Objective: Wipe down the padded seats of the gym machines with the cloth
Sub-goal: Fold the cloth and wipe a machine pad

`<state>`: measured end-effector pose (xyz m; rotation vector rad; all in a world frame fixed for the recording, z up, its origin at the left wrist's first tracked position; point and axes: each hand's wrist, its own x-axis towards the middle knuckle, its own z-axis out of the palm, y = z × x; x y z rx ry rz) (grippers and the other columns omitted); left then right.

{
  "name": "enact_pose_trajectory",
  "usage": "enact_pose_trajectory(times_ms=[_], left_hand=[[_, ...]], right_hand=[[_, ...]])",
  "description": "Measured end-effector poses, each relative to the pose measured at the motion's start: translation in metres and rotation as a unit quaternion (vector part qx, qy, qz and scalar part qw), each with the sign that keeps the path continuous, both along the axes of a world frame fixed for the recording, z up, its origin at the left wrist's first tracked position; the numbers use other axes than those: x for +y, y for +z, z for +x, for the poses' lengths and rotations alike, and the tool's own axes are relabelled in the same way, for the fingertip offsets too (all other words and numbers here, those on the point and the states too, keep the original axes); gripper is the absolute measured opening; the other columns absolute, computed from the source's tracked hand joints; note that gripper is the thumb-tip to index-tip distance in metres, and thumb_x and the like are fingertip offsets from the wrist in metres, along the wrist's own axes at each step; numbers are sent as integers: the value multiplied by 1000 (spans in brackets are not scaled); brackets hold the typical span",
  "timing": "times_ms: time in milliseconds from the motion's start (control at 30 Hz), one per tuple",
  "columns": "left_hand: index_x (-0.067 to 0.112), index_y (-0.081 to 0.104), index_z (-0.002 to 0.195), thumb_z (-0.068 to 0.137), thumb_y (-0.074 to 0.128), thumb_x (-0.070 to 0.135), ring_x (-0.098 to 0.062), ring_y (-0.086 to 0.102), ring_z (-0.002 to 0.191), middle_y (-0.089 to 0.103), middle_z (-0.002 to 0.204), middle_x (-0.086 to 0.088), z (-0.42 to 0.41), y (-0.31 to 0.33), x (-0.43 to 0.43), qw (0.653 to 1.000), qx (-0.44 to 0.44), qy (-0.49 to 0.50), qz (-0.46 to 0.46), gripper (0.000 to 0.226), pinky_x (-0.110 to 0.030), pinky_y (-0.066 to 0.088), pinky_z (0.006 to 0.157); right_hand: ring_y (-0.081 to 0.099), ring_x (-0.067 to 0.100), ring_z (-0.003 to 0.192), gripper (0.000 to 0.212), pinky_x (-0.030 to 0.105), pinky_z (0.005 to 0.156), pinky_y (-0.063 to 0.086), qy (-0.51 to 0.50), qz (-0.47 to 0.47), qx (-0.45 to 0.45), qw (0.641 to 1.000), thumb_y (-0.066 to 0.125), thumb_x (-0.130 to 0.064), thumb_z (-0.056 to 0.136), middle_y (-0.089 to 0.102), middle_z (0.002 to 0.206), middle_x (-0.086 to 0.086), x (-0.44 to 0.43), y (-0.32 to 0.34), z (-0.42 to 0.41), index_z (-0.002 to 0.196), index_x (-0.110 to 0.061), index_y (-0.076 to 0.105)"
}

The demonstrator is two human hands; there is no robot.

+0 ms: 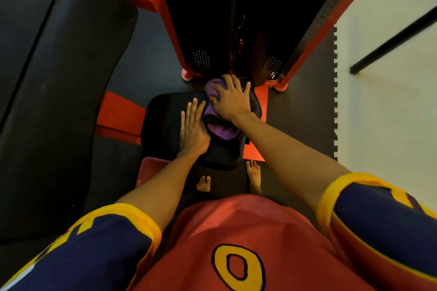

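Observation:
A small black padded seat (pixel 163 120) sits on a red machine frame straight below me. A purple cloth (pixel 218 129) lies bunched on the seat's right half. My right hand (pixel 230 99) presses flat on the far part of the cloth with its fingers spread. My left hand (pixel 192 129) rests flat on the seat just left of the cloth, fingers straight and together. Part of the cloth is hidden under my right palm.
A long black padded bench (pixel 63 92) runs along the left. The red frame and dark weight stack housing (pixel 236 19) stand right behind the seat. A white wall (pixel 387 92) with a black bar is on the right. My bare feet (pixel 253 173) stand on dark floor mats.

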<state>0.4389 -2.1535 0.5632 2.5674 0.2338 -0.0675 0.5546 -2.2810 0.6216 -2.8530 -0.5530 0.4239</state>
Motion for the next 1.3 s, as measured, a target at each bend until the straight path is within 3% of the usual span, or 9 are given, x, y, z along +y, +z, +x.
enact_pose_trajectory(times_ms=[133, 267, 467, 567, 700, 867, 1033, 1133, 1300], left_hand=[[12, 17, 161, 100, 13, 43, -16, 1, 156, 7, 169, -4, -3, 5, -5, 999, 30, 44, 3, 69, -40, -3, 128], [24, 20, 161, 105, 20, 40, -15, 2, 157, 10, 170, 0, -2, 13, -15, 992, 37, 116, -23, 59, -35, -6, 127], [27, 18, 161, 110, 31, 29, -15, 1, 157, 7, 170, 1, 1, 12, -33, 972, 58, 227, -23, 53, -37, -5, 127], [23, 19, 161, 111, 27, 27, -16, 1, 157, 7, 170, -2, 1, 11, -36, 958, 53, 279, -41, 51, -35, -5, 127], [20, 20, 161, 111, 28, 28, -18, 3, 157, 9, 170, -4, 0, 7, -33, 954, 52, 296, -21, 51, -36, -4, 127], [21, 22, 161, 110, 32, 28, -18, 4, 157, 11, 170, -3, 3, 6, -36, 950, 51, 308, -5, 52, -37, -3, 127], [23, 21, 161, 109, 32, 28, -16, 2, 157, 9, 170, -2, 5, 8, -37, 949, 56, 309, -9, 53, -38, -4, 127], [22, 22, 161, 109, 31, 29, -18, 4, 157, 12, 170, -3, 3, 8, -38, 952, 54, 303, -4, 53, -40, -1, 127], [19, 20, 161, 110, 28, 31, -19, 4, 157, 10, 170, -4, 2, 9, -36, 953, 58, 298, 7, 53, -40, -2, 127]], right_hand=[[25, 35, 153, 56, 70, 119, 11, 141, 57, -104, 983, 46, -54, 97, 44, 158, 8, -31, -9, -45, 145, -28, 57], [35, 33, 149, 46, 72, 116, 20, 180, 112, -124, 969, 47, -52, 98, 53, 152, 1, -65, -15, -31, 133, -30, 68], [-1, 43, 156, 40, 71, 114, -11, 70, 28, -45, 996, 49, -49, 101, 15, 171, 4, -8, -3, 17, 134, -32, 64], [9, 43, 155, 43, 66, 119, -8, 202, -7, -103, 974, 52, -38, 99, 26, 166, 14, -5, 1, 6, 139, -26, 61], [25, 32, 153, 56, 55, 124, 0, 331, -11, -58, 942, 33, -47, 103, 38, 162, 10, -22, -2, -2, 153, -25, 46], [45, 37, 140, 56, 49, 113, 36, 307, 0, 3, 952, 24, -52, 105, 41, 160, 6, -8, 1, 38, 153, -33, 44], [56, 46, 121, 53, 48, 95, 45, 85, -13, 74, 994, 35, -53, 106, 56, 138, 20, 9, 13, 46, 141, -16, 50], [55, 44, 124, 61, 51, 100, 44, 216, -36, -36, 975, 34, -54, 102, 54, 142, 21, -12, 4, 22, 149, -17, 49], [39, 36, 145, 67, 51, 117, 31, 368, -50, -15, 928, 15, -59, 99, 37, 162, 7, 4, -3, 32, 154, -34, 42]])
